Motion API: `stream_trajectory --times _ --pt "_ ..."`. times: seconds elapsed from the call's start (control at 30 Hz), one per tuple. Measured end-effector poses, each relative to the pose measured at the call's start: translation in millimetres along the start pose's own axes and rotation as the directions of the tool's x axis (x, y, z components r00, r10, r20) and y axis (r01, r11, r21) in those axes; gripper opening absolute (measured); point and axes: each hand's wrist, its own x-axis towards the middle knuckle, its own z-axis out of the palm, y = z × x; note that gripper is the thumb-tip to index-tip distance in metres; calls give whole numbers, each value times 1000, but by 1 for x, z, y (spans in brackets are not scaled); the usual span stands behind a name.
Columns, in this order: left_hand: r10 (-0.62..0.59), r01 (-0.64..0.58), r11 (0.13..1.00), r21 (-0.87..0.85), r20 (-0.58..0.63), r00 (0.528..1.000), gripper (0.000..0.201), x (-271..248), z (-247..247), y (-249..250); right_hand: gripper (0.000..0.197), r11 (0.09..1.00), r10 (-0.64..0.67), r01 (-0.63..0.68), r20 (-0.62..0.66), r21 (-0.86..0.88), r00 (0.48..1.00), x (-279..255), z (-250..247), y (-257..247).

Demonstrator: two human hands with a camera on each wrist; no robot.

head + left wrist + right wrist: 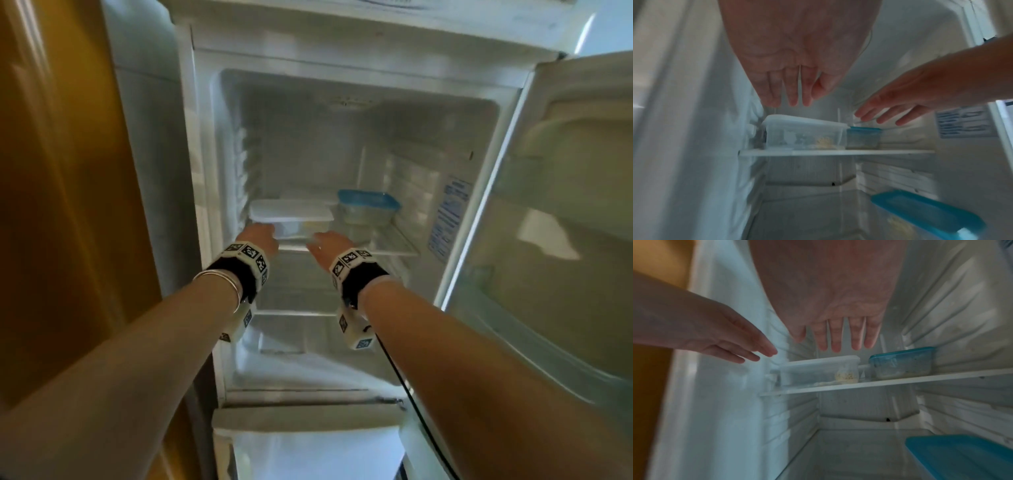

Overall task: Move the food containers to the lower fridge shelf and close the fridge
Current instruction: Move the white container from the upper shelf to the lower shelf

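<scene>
A clear container with a white lid sits on the left of the upper glass shelf. To its right stands a smaller container with a blue lid. A third blue-lidded container lies on the lower shelf at the right. My left hand and right hand reach toward the white-lidded container with straight fingers, short of it and holding nothing.
The fridge door stands open to the right. An orange-brown wall flanks the fridge on the left. A lower compartment door lies below. A label is stuck to the right inner wall.
</scene>
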Motion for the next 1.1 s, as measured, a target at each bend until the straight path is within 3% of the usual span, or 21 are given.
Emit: stream_trajectory --times 0.23,0.37,0.53,0.67,0.8,0.93,1.1 --pt "37 -33 977 209 -15 999 39 81 -7 -3 46 983 172 -169 -42 77 984 69 -5 10" --pt "19 -54 894 445 83 996 40 112 -5 0 50 934 297 -282 -37 218 954 102 0 16" --pt "17 -59 862 504 88 996 48 128 17 2 53 874 345 -341 53 346 937 122 11 17" --pt "-49 31 930 366 38 998 43 133 16 2 53 843 342 -353 101 406 934 127 11 25" --pt "-128 127 991 35 38 991 40 134 16 2 55 805 368 -359 78 472 927 127 9 31" --pt "-142 135 959 -250 -7 990 43 125 18 9 52 799 390 -368 57 475 919 126 4 36" --pt "-73 76 928 -365 22 997 51 107 28 25 56 803 396 -345 -3 487 918 123 5 40"
